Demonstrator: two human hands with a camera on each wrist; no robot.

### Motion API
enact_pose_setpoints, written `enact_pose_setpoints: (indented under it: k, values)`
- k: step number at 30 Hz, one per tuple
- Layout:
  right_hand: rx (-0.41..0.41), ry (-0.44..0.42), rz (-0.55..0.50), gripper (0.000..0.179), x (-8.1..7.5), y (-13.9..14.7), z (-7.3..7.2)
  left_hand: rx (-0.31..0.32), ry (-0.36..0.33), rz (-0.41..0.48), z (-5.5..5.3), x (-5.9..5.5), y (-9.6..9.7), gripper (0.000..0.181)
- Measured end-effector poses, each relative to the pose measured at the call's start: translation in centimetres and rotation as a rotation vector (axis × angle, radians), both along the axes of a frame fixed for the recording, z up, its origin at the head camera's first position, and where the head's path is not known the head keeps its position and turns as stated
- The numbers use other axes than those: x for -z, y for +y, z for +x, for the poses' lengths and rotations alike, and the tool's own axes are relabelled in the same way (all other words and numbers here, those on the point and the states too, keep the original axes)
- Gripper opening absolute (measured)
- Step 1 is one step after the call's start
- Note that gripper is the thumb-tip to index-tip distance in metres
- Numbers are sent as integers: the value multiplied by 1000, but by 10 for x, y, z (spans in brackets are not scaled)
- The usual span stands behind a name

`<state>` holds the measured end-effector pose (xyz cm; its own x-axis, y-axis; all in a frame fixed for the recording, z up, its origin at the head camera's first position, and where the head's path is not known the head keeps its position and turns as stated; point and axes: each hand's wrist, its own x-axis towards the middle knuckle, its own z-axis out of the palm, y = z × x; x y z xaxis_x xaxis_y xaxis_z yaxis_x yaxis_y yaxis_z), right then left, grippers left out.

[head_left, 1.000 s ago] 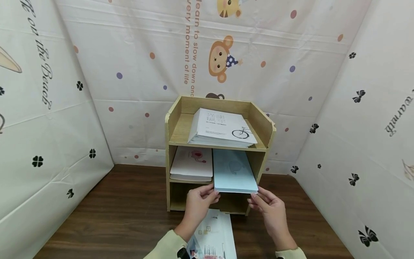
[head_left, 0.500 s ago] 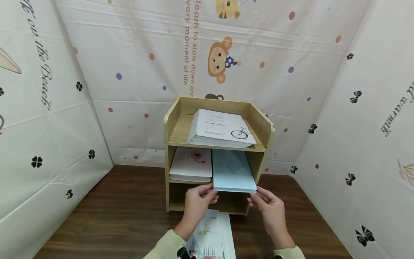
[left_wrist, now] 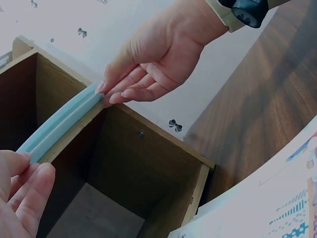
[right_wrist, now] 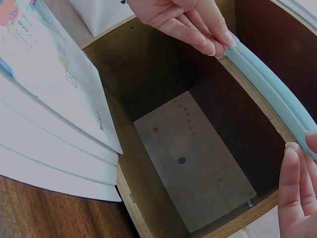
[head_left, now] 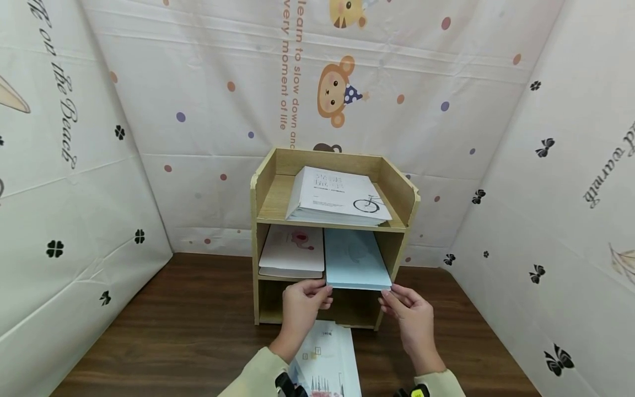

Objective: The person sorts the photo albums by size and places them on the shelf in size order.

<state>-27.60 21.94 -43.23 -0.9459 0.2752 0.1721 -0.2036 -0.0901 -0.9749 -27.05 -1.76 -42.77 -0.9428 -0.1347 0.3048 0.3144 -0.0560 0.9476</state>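
Note:
Light blue notebooks (head_left: 357, 259) lie on the right half of the middle shelf, their front edge sticking out a little. My left hand (head_left: 302, 306) pinches their front left corner between thumb and fingers. At the front right corner, my right hand (head_left: 412, 320) pinches them the same way. Both wrist views show the blue edge as two layers, held by the left hand (right_wrist: 183, 22) and the right hand (left_wrist: 163, 49). White notebooks with a pink drawing (head_left: 292, 251) lie beside them on the left.
The wooden desk shelf (head_left: 278, 212) stands on a dark wood table (head_left: 198, 309). White books with a bicycle drawing (head_left: 337, 193) lie on its top level. Printed booklets (head_left: 327, 358) lie in front of the bottom compartment (right_wrist: 148, 89). Patterned sheets (head_left: 208, 138) enclose the table.
The blue notebooks have slid slightly deeper into the middle shelf, with both hands moving forward along with their corners. The other books stay put.

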Motion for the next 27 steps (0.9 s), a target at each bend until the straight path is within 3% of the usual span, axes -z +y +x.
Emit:
enact_pose_setpoints:
  k: [8, 17, 27]
  values:
    - [13, 30, -27, 31, 1, -3, -5, -30, -8, 12, -6, 2, 1, 16]
    - [50, 23, -32, 37, 1, -5, -12, -63, -35, 21, -12, 3, 4, 14]
    - [99, 30, -54, 34, 2, -10, -16, -109, -16, 33, -13, 2, 7, 11]
